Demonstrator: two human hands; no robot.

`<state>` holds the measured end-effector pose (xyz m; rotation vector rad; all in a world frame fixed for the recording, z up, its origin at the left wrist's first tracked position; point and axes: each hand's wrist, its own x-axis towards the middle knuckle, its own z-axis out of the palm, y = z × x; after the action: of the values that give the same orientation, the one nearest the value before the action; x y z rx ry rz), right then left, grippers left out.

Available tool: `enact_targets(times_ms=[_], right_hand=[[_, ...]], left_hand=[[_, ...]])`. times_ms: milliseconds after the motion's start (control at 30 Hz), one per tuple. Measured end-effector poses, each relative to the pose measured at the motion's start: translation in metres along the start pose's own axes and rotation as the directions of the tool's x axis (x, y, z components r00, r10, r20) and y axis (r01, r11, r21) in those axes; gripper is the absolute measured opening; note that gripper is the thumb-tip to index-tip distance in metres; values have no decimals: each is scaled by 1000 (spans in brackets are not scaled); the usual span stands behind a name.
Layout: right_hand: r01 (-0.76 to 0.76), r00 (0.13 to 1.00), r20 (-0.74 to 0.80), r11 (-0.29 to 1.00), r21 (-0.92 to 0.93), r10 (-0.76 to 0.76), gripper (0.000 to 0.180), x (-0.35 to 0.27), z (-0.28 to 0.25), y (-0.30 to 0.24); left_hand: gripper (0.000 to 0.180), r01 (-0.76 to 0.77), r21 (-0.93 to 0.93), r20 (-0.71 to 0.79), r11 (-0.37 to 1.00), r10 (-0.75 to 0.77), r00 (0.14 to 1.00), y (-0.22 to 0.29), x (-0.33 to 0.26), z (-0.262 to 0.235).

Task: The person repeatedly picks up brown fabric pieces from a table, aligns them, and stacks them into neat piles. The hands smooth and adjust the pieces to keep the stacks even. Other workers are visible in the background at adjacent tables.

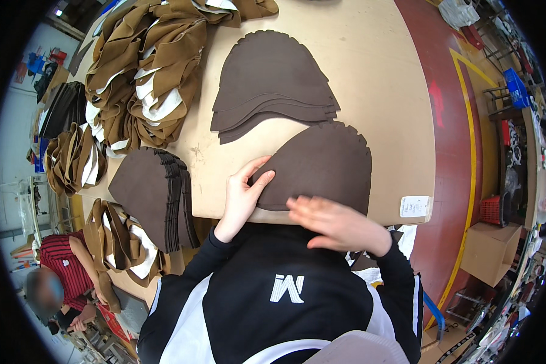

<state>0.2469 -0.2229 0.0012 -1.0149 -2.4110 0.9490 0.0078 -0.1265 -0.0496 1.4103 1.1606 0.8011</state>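
Observation:
A dark brown, dome-shaped leather-like piece (321,164), notched along its curved edge, lies at the near edge of the table in front of me. My left hand (244,197) grips its left edge, the thumb on top and the other fingers partly hidden. Over its near edge, my right hand (333,224) is stretched out with the fingers extended, slightly blurred; whether it touches the piece is unclear. Just beyond lies a fanned stack of similar dark brown pieces (273,73), partly overlapped by the near one.
The pale tabletop (382,73) carries heaps of tan-brown pieces with white backing (170,54) at far left. A thick dark stack (145,188) stands left of me. A red-striped person (67,261) works at lower left. A cardboard box (490,252) sits on the right.

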Motion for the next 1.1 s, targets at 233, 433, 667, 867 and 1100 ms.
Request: enact_targets(times_ms=[233, 433, 667, 867, 1100], right_hand=[[-512, 831, -482, 720, -467, 278, 89, 17, -33, 54], [-298, 949, -218, 871, -390, 227, 108, 24, 15, 16], [121, 986, 125, 986, -111, -107, 90, 14, 26, -3], [-379, 877, -451, 815, -438, 166, 82, 26, -37, 35], [-270, 950, -257, 875, -401, 175, 94, 42, 9, 29]], left_hand=[[35, -48, 49, 1, 998, 48, 999, 3, 0, -1], [35, 31, -61, 15, 998, -30, 999, 2, -2, 0], [35, -11, -56, 17, 998, 12, 1000, -4, -1, -1], [36, 15, -32, 26, 999, -15, 1000, -2, -2, -3], [35, -15, -37, 17, 999, 16, 1000, 0, -2, -2]])
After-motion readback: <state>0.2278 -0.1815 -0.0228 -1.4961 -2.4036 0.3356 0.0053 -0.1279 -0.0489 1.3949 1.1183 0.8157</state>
